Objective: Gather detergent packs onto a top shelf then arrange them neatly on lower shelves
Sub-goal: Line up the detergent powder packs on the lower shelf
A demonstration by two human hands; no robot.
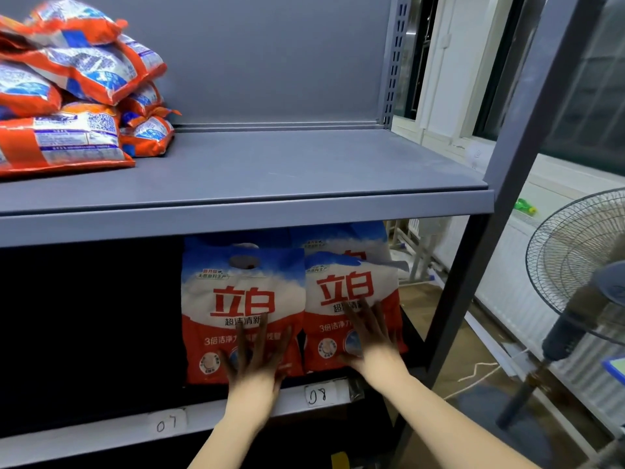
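Two detergent packs stand upright side by side on the lower shelf [257,406], faces outward, at its right end above the tag marked 08 [319,395]. The left pack [241,299] and the right pack [351,286] touch along their edges, and more packs seem to stand behind them, though the dark hides how many. The left hand [255,362] lies flat on the left pack's lower face with fingers spread, its grip released; the right hand [368,343] lies the same way on the right pack, also holding nothing. Both look blurred, so whether they press firmly or only touch is hard to say.

On the top shelf [304,170] a loose pile [74,93] of packs lies heaped at the far left, on their sides and overlapping. The rest of that shelf is bare. To the right of the rack stands a fan [581,265].

This looks like the arranging step: the front pair is being squared up and pushed level. The lower shelf to the left, above the tag 07 [167,424], is dark and seems empty. The next move likely calls for reaching up left to the pile, taking one pack, and standing it just beside the left pack, face forward.
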